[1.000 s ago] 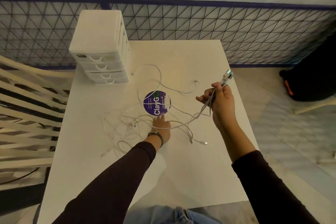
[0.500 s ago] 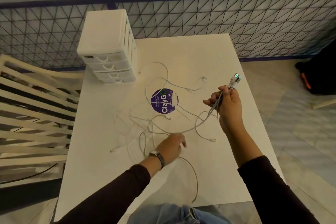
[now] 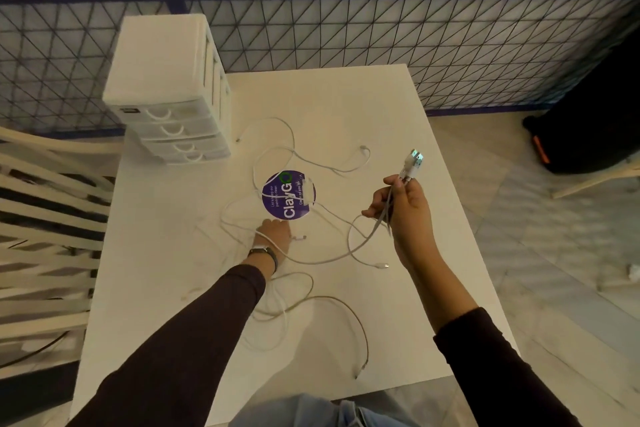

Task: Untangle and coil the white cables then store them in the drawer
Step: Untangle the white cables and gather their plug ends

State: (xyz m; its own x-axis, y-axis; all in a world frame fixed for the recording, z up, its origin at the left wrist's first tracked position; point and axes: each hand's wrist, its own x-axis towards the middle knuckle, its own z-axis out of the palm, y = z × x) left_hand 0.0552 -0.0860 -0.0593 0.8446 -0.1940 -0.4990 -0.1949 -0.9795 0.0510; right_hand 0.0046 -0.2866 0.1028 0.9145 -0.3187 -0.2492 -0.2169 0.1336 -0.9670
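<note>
Since half a second ago the left hand [image 3: 275, 236] went forward, up to the purple sticker [image 3: 288, 195]. One table [image 3: 346, 100] carries one drawer unit [image 3: 162, 59], four drawers, all closed. White cables [image 3: 325, 262] lie crossed in the middle; they are several, and I cannot count them exactly. The right hand [image 3: 407, 211] grips a bundle just below its plugs [image 3: 412, 163]. Whether the left hand pinches a strand, I cannot tell. Best is to draw out one strand slowly, the ends held together.
</note>
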